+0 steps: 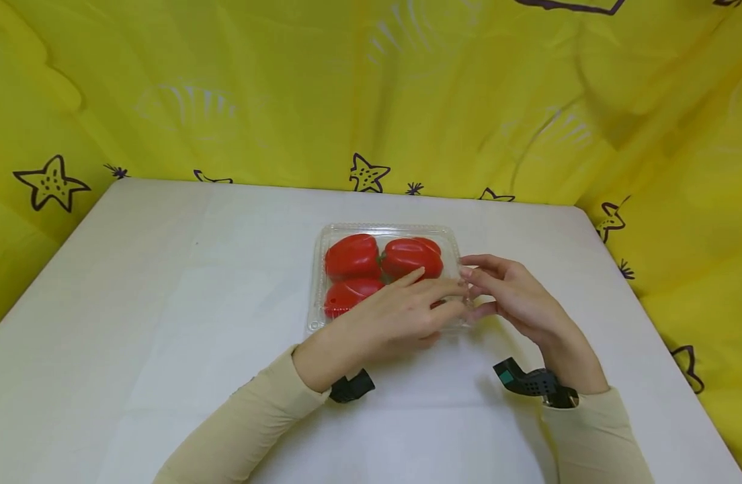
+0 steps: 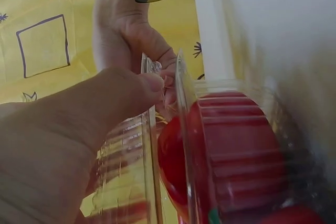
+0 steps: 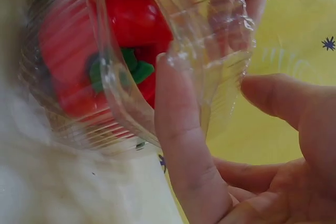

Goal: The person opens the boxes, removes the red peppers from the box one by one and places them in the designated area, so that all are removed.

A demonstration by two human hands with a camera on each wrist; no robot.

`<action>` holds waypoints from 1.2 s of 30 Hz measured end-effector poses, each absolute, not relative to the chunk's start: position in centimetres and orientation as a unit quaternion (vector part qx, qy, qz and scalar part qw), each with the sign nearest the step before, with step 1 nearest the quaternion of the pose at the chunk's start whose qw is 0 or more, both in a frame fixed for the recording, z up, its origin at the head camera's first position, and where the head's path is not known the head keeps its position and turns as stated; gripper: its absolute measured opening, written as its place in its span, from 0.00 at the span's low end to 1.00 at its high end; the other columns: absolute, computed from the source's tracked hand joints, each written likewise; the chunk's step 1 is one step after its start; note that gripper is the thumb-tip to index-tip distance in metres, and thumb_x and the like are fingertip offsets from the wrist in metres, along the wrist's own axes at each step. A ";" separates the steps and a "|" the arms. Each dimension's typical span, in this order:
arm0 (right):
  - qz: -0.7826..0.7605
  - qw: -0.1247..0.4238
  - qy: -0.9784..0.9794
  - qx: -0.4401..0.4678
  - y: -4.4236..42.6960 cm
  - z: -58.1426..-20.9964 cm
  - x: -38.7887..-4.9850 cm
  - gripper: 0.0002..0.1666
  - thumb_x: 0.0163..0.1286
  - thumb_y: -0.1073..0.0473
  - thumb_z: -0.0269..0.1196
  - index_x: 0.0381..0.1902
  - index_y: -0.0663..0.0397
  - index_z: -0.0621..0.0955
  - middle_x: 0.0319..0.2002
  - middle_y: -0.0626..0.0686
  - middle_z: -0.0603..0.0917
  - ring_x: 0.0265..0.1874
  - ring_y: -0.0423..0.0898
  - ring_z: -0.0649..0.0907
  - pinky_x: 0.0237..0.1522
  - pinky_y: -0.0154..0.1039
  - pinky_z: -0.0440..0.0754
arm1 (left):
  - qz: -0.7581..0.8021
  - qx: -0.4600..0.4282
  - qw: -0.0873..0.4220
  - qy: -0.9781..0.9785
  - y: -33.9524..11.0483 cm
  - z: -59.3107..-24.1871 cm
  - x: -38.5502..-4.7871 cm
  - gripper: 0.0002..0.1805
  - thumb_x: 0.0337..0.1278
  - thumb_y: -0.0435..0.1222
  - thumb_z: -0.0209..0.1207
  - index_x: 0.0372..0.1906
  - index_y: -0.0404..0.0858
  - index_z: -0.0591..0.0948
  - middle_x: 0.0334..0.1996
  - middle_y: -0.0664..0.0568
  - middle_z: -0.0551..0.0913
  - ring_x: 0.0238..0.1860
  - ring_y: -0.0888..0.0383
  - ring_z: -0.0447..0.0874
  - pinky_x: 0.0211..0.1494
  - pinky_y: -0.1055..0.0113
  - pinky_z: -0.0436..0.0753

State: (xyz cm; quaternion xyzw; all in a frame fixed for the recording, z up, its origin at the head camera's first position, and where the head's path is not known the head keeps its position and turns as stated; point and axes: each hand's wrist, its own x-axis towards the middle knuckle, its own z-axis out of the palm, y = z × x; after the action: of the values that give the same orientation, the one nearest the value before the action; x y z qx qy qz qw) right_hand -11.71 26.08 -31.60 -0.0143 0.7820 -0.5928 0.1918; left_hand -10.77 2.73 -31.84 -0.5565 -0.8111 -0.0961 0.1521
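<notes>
A clear plastic clamshell container lies on the table with red bell peppers inside, one partly hidden by my left arm. My left hand reaches across its front right part. In the left wrist view, the left thumb holds the rim of the lid, and a gap shows between lid and base. My right hand is at the container's right edge. From the right wrist, its index finger lies at the gap and its thumb on the lid's outer edge, pinching the lid.
The container stands on a white table. A yellow patterned curtain hangs behind the table and along its sides. Dark straps sit on both wrists.
</notes>
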 end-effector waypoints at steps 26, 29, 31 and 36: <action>-0.579 0.204 0.790 -0.007 25.3 -31.8 -11.8 0.37 0.75 0.49 0.58 0.71 0.67 0.62 0.53 0.65 0.72 0.34 0.42 0.80 0.35 0.39 0.89 | -0.128 -0.430 0.159 -0.879 -7.8 -33.9 -10.4 0.40 0.46 0.58 0.71 0.62 0.41 0.75 0.66 0.44 0.73 0.72 0.44 0.64 0.77 0.40 0.59; -0.584 0.203 0.786 -0.007 25.4 -31.8 -11.7 0.37 0.75 0.50 0.58 0.71 0.68 0.62 0.51 0.63 0.73 0.33 0.41 0.80 0.34 0.40 0.89 | -0.137 -0.414 0.143 -0.889 -7.9 -34.1 -10.5 0.44 0.44 0.59 0.72 0.65 0.42 0.72 0.68 0.43 0.71 0.74 0.43 0.61 0.76 0.38 0.59; -0.588 0.202 0.783 -0.008 25.4 -31.8 -11.7 0.37 0.75 0.50 0.57 0.71 0.68 0.61 0.49 0.62 0.74 0.33 0.40 0.80 0.35 0.41 0.89 | -0.148 -0.412 0.133 -0.889 -7.9 -34.2 -10.7 0.46 0.43 0.58 0.73 0.66 0.42 0.71 0.69 0.43 0.68 0.75 0.43 0.58 0.76 0.38 0.59; -0.594 0.196 0.780 -0.013 25.7 -31.8 -11.6 0.37 0.76 0.51 0.57 0.71 0.69 0.61 0.47 0.61 0.74 0.32 0.40 0.80 0.35 0.43 0.89 | -0.191 -0.409 0.117 -0.884 -7.9 -34.1 -11.1 0.47 0.42 0.55 0.75 0.67 0.41 0.69 0.74 0.40 0.61 0.78 0.38 0.50 0.72 0.43 0.69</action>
State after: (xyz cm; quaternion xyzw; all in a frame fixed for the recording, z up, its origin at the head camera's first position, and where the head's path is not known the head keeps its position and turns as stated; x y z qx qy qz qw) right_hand -11.59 25.66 -31.77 -0.0129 0.7803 -0.5938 0.1958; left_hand -11.15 -7.94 -34.08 -0.4094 -0.8844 -0.1913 0.1170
